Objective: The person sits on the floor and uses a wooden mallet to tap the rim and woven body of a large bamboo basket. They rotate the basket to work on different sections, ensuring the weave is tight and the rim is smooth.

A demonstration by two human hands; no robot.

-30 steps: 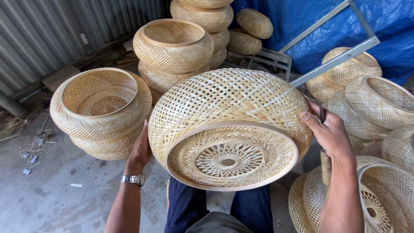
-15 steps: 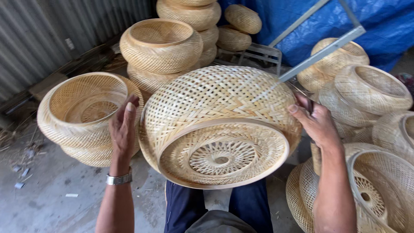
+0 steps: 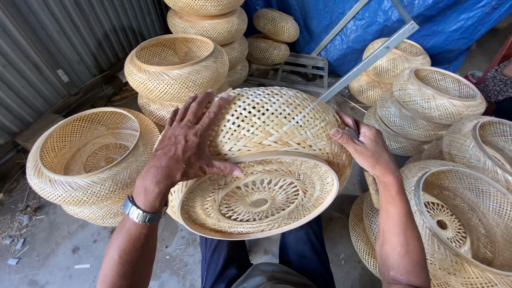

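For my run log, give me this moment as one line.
left hand flat on woven basket | right hand grips its far side | basket tilted over lap | more baskets stacked around

The left hand (image 3: 186, 144) is lying flat with fingers spread wide, a metal watch circling its wrist. The right hand (image 3: 365, 149) is gripping from the side, thumb pressing forward, forearm reaching up from below.

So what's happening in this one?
A person holds a woven bamboo basket on their lap, open side toward the camera. The left hand lies flat on its wall; the right hand grips the far edge. More baskets stand around: one at left, stacks behind, others at right.
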